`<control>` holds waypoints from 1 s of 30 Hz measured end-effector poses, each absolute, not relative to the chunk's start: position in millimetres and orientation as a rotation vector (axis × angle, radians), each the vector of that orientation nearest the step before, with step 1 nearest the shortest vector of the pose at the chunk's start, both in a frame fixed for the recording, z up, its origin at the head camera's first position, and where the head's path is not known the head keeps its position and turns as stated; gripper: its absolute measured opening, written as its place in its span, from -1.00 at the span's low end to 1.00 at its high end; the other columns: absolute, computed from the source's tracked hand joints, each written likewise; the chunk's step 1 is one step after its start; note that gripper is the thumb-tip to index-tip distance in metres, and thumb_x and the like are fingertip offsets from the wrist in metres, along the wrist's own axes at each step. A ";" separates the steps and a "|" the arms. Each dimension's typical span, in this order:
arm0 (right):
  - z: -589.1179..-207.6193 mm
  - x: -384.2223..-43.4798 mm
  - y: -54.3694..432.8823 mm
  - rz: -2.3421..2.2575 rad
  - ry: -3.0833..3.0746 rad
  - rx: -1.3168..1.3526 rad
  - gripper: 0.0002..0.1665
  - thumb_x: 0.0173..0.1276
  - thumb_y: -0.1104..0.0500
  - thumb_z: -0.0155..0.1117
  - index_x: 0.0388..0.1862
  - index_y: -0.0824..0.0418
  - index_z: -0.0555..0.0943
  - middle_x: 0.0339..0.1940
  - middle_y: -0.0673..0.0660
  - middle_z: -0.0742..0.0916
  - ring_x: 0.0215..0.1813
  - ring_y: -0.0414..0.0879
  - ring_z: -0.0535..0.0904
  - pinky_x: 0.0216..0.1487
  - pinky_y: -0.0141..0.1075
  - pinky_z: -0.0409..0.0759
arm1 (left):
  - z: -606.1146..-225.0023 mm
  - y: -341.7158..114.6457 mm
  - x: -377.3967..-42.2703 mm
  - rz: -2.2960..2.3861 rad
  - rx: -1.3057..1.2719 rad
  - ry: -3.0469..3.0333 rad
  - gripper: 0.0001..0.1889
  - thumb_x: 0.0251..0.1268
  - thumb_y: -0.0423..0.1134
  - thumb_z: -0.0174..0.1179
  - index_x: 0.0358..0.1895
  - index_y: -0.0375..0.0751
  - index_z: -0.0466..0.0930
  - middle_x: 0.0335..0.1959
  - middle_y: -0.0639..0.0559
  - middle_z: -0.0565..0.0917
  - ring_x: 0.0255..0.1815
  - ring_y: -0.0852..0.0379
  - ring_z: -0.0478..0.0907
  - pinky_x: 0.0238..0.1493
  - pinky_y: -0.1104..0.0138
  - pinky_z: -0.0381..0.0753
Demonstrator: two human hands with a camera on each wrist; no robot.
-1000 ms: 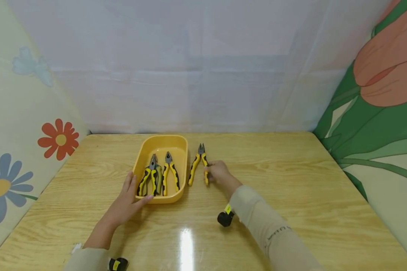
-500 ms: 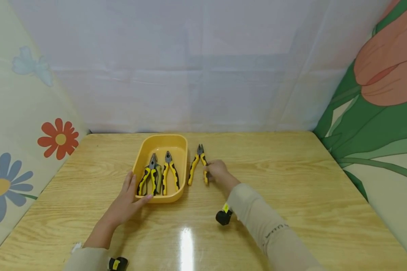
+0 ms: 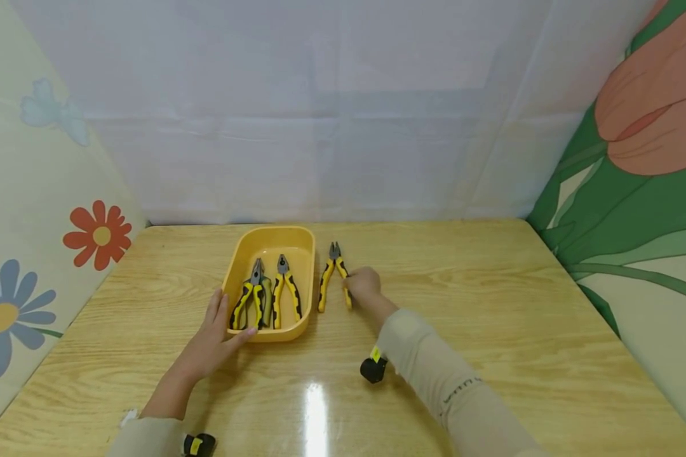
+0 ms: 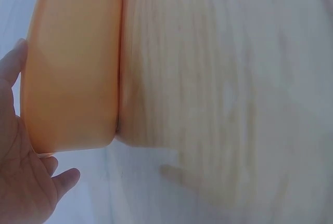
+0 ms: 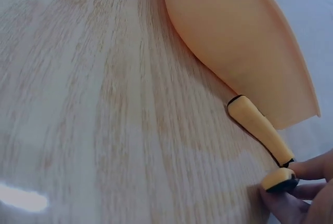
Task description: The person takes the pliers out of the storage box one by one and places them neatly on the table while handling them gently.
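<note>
My left hand (image 3: 208,346) rests at the near left corner of a yellow plastic tray (image 3: 280,336), fingers along its side, thumb on the front rim. Inside lie combination pliers (image 3: 286,277) and another yellow-and-black pair of pliers (image 3: 257,282), both with handles spread. An olive-green handle (image 3: 267,303) shows partly beneath the latter. Just right of the tray, a third yellow-and-black pair of pliers (image 3: 324,284) lies on the table, head pointing away. My right hand (image 3: 366,289) pinches its right handle; the right wrist view shows thumb and fingers at that handle's end (image 5: 278,179).
The wooden table (image 3: 491,304) ends at a pale cloth backdrop (image 3: 377,127). Printed flower panels flank it on both sides. Small black devices hang below each wrist, one (image 3: 373,368) near the right sleeve and one (image 3: 199,444) by the left. A small white scrap (image 3: 129,416) lies left.
The head of the pliers outside the tray has swung slightly left, and my right hand has shifted a little left with it. My left hand and the tray stay practically in place.
</note>
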State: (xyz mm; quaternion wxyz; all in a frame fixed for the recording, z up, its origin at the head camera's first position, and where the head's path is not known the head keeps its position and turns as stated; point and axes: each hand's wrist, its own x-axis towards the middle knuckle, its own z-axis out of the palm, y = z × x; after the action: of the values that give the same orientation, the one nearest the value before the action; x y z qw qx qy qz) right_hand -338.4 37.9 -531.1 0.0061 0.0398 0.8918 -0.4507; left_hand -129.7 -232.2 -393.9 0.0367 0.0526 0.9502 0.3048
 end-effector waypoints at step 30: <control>-416.4 -258.2 33.9 -1.184 2.792 0.102 -0.79 0.04 0.26 0.24 -0.32 0.35 0.59 -0.37 0.18 0.63 -0.30 0.01 0.52 -0.24 -0.25 0.48 | -394.2 -233.1 -131.7 0.940 0.152 2.905 -0.04 0.15 0.17 -0.06 0.30 -0.34 -0.47 0.31 -0.11 -0.53 0.27 -0.30 -0.29 0.11 -0.16 -0.10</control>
State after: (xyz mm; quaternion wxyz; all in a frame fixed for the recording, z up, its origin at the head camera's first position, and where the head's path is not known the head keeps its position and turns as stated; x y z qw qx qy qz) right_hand -258.2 33.9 -416.4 0.0534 0.0334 0.9188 -0.3896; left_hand -131.7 -233.1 -394.2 0.0422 0.0497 0.9494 0.3073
